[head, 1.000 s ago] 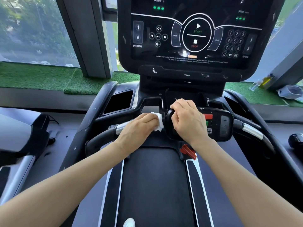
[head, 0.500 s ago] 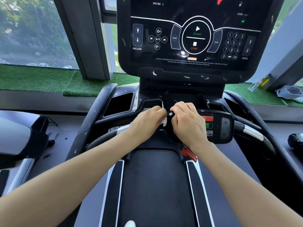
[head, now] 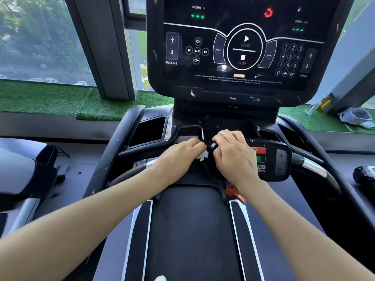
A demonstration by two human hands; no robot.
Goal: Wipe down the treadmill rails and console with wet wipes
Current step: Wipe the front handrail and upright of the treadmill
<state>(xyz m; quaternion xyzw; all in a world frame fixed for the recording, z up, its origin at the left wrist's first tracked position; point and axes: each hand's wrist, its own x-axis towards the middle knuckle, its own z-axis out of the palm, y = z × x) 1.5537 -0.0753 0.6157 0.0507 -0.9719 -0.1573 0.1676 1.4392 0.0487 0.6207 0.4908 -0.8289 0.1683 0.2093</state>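
My left hand point(head: 178, 157) holds a small white wet wipe point(head: 203, 155), mostly hidden under its fingers, against the left edge of the treadmill's black lower control panel point(head: 272, 161). My right hand point(head: 233, 157) curls over the panel's left end and grips it, so that part is covered. Above stands the big black console point(head: 243, 47) with START and STOP marks, incline and speed keys. The curved handrail runs left point(head: 129, 173) and right point(head: 312, 165) of the panel, with silver sensor sections.
The black running belt point(head: 192, 230) lies below my arms, with a red safety clip point(head: 235, 192) hanging under the panel. Cup holders point(head: 148, 130) flank the console base. Green turf point(head: 50, 98) lines the window sill; a bottle point(head: 324, 101) and bag point(head: 357, 116) sit at the right. Another machine point(head: 18, 175) stands left.
My left hand has slid right and forward along the rail with the wipe, closing up against my right hand; the wipe is now more hidden. The view has dipped slightly.
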